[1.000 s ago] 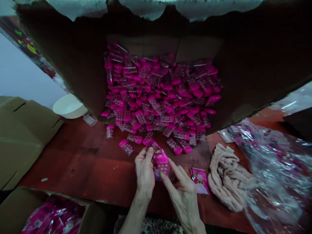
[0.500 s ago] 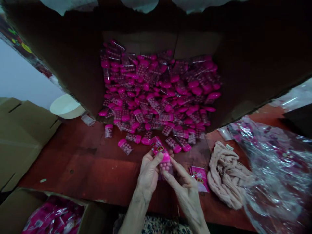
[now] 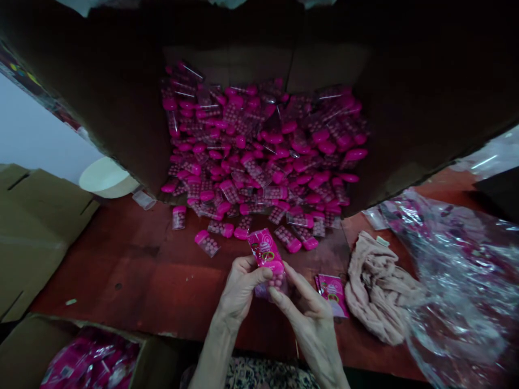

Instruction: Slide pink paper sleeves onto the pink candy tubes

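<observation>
My left hand (image 3: 240,289) and my right hand (image 3: 310,316) are closed together on one pink candy pack (image 3: 268,258), a clear case of small pink balls with a pink printed card standing up from it. The left thumb presses on its front; the right fingers pinch its lower end. Just beyond my hands, a heap of pink-capped candy cases (image 3: 259,156) spills out of a big cardboard box (image 3: 409,102) lying on its side onto the dark red table (image 3: 138,270). Several loose cases (image 3: 207,243) lie on the table near my left hand.
A pink printed card (image 3: 332,294) lies right of my hands, beside a beige crumpled cloth (image 3: 379,286). Crinkled clear plastic (image 3: 458,281) covers the right side. Brown cartons (image 3: 36,227) stand left, a cream bowl (image 3: 106,177) behind them. A box of pink packs (image 3: 87,364) sits bottom left.
My hands have drawn a little closer to me, and the pink card now stands higher above the case. The left thumb has shifted across the pack's front.
</observation>
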Available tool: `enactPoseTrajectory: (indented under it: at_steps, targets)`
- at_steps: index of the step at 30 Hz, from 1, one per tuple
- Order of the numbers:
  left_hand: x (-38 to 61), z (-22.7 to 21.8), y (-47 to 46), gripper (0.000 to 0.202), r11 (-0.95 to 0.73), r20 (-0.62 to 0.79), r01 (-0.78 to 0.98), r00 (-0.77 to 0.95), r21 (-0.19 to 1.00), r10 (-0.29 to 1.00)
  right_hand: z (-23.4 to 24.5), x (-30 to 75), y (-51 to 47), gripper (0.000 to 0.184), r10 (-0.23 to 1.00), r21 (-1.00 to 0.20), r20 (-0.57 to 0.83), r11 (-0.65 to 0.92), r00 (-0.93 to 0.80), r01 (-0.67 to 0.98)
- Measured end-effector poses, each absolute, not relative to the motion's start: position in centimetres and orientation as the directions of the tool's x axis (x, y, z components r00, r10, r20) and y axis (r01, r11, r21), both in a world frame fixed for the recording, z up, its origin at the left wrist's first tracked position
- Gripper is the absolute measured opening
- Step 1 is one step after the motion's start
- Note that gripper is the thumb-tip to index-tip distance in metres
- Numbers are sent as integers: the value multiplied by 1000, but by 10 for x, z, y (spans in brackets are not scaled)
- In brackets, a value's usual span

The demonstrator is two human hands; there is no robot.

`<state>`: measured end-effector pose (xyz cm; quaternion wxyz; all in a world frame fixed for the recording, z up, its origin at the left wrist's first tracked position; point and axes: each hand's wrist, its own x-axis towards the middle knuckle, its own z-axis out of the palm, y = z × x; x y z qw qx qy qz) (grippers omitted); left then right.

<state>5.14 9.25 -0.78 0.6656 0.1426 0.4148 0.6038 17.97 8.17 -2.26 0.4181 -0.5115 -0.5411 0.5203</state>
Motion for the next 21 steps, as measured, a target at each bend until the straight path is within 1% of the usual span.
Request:
enactPoseTrajectory:
  at_steps: [3,6,8,10,13,14,17,21]
  targets:
    - [56,-10,90,17,237,-391,-670,-86,703,916,-22,177,80,43,989,-988,-135,-129,-63,87]
    - [59,-11,86,13,296,-402,-599,-49,744,914,-19,176,81,38,992,-987,-127,-125,-16,102]
    - [59,-8,84,14,307,-407,-585,-44,751,912,-14,176,83,37,993,-987,-115,-113,-8,110]
    - [57,-4,83,15,299,-422,-611,-64,733,904,-9,175,85,42,995,-992,-101,-99,-14,84]
    - [54,2,84,18,295,-461,-664,-86,687,883,-5,174,88,55,994,-998,-51,-55,-95,-36]
    - [55,4,83,19,293,-471,-680,-87,672,878,-5,174,88,57,992,-997,-27,-35,-121,-62]
    - [59,4,79,17,296,-484,-694,-87,657,871,-6,176,90,49,995,-999,18,14,-102,-40]
    - [65,1,71,17,293,-487,-668,-118,684,866,-11,179,93,37,999,-1000,-9,-11,-52,-28]
